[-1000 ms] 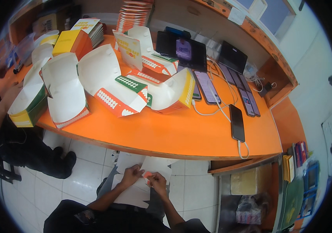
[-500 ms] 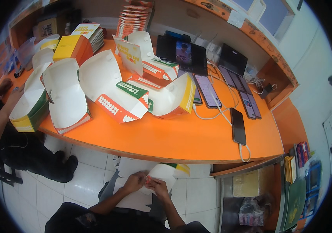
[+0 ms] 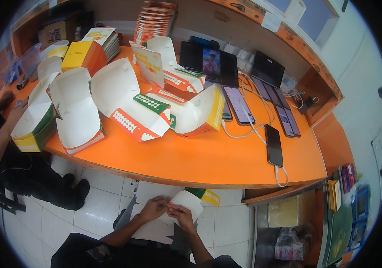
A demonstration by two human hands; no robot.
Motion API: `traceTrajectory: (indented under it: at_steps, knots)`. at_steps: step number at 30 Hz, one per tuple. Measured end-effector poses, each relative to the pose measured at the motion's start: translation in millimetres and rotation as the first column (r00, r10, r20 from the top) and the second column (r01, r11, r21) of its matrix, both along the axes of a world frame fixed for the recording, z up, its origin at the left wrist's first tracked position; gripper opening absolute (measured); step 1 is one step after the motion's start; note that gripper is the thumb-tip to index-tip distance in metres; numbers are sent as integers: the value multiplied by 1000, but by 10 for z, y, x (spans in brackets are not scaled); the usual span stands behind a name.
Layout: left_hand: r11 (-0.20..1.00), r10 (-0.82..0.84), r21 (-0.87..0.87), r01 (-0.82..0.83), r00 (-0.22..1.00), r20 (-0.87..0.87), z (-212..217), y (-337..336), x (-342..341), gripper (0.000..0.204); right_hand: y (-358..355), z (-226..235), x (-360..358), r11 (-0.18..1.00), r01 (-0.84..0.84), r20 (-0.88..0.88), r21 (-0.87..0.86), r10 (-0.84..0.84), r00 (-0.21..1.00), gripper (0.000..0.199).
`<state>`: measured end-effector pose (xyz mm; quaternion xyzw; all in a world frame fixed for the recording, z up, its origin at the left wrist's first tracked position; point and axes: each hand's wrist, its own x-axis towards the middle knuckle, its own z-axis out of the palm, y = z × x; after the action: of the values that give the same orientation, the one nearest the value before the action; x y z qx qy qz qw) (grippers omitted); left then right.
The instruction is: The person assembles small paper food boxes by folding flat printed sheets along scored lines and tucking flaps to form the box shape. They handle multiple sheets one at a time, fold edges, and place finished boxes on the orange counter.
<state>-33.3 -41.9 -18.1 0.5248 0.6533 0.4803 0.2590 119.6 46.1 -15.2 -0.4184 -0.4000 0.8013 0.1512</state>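
Note:
Over my lap is a partly folded paper food box point(image 3: 187, 199), white inside with green and yellow outer sides. My right hand point(image 3: 182, 216) is closed on its near edge, with a small red-orange piece of it at the fingertips. Close beside it, my left hand point(image 3: 153, 208) is closed too, its fingertips meeting the right hand's at the same spot. What exactly the left fingers grip is partly hidden by the hand itself. Beneath both hands lies pale flat cardboard point(image 3: 153, 228) with a notched edge.
Several open food boxes point(image 3: 75, 100) cover the left and middle of the orange table point(image 3: 226, 161). Behind them stands a stack of folded cartons point(image 3: 155, 22). Phones with cables point(image 3: 274, 145) lie at the right. Another person's arm point(image 3: 4, 134) is at far left; shelves point(image 3: 285, 212) stand lower right.
The box over my lap has tipped and spread slightly to the right, showing more of its white inside. My hands stay close together, with only small finger movements.

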Motion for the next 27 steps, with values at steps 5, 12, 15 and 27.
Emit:
traceTrajectory:
  at_steps: [5,12,15,27]
  knots:
    - [998,3,-56,2,995,101,24,-9,24,14,11,-15,6,1000,3,-49,-29,-4,999,24]
    - [1000,-25,-4,25,1000,-13,54,-17,13,13,14,-78,8,1000,-10,-35,12,11,999,22]
    - [1000,7,17,-7,1000,17,29,-10,7,11,26,-83,-6,998,-42,33,42,41,999,21]
    - [993,111,-61,-96,938,330,-118,14,61,9,-13,72,-58,998,61,-85,-12,-62,994,26]
